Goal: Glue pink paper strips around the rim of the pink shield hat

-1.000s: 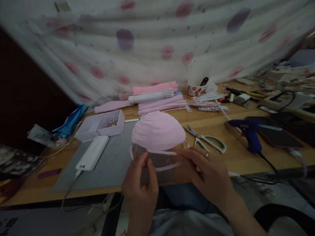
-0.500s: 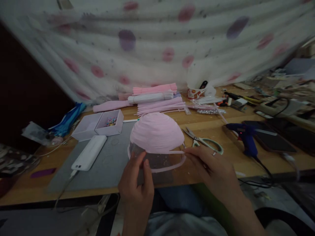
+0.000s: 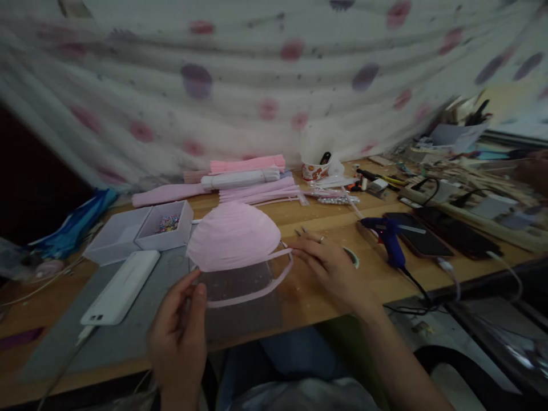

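Observation:
An upturned clear plastic bowl (image 3: 240, 285) stands on the table edge, its upper part covered in pink crepe paper (image 3: 233, 234). A loose pink paper strip (image 3: 274, 279) loops round its lower rim. My left hand (image 3: 180, 331) pinches the bowl's near left rim between thumb and fingers. My right hand (image 3: 334, 271) lies stretched out on the table to the right of the bowl. Its fingertips touch the strip's end by the dome. It covers most of a pair of green-handled scissors (image 3: 353, 257).
A blue glue gun (image 3: 387, 240) and a dark phone (image 3: 417, 240) lie right of my hand. Bundles of pink and white paper strips (image 3: 252, 177) and a cup (image 3: 312, 168) sit behind. Left are white boxes (image 3: 141, 228), a white power bank (image 3: 122, 285) and a grey mat (image 3: 107, 342).
The view has swung to the right. My right hand has moved from pinching the strip at the bowl's front to lying flat at its right side, over the scissors. My left hand holds on.

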`<state>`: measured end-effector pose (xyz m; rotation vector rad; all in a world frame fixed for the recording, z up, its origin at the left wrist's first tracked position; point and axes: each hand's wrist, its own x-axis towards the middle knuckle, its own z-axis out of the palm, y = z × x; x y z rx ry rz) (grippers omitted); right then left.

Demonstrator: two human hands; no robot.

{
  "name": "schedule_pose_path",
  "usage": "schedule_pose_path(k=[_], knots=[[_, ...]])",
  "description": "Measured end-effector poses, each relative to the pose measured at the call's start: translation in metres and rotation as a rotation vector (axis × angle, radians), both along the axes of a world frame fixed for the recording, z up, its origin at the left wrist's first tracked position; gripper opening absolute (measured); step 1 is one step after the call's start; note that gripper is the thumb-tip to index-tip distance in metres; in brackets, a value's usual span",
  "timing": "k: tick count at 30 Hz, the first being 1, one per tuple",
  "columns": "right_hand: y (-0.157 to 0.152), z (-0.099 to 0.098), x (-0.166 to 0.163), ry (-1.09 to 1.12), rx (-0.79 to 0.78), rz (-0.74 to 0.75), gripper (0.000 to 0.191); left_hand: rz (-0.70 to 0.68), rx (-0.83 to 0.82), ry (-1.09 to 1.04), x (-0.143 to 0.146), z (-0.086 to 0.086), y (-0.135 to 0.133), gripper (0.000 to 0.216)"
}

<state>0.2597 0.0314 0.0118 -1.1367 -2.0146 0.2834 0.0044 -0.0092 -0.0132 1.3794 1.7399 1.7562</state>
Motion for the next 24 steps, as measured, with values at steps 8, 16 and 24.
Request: schedule_pose_path(k=[8,16,24], knots=[[0.019,0.002,-0.009,-0.060,-0.017,-0.056,0.021,-0.010,-0.029,-0.024,0.002,0.009,0.005,0.030],[0.005,0.006,-0.011,-0.005,-0.176,-0.130,0.012,0.018,-0.014,0.069,0.005,0.006,0.003,0.031],[0.005,0.011,-0.010,-0.006,-0.086,-0.058,0.011,-0.023,0.054,0.130,0.011,0.005,0.004,0.026]])
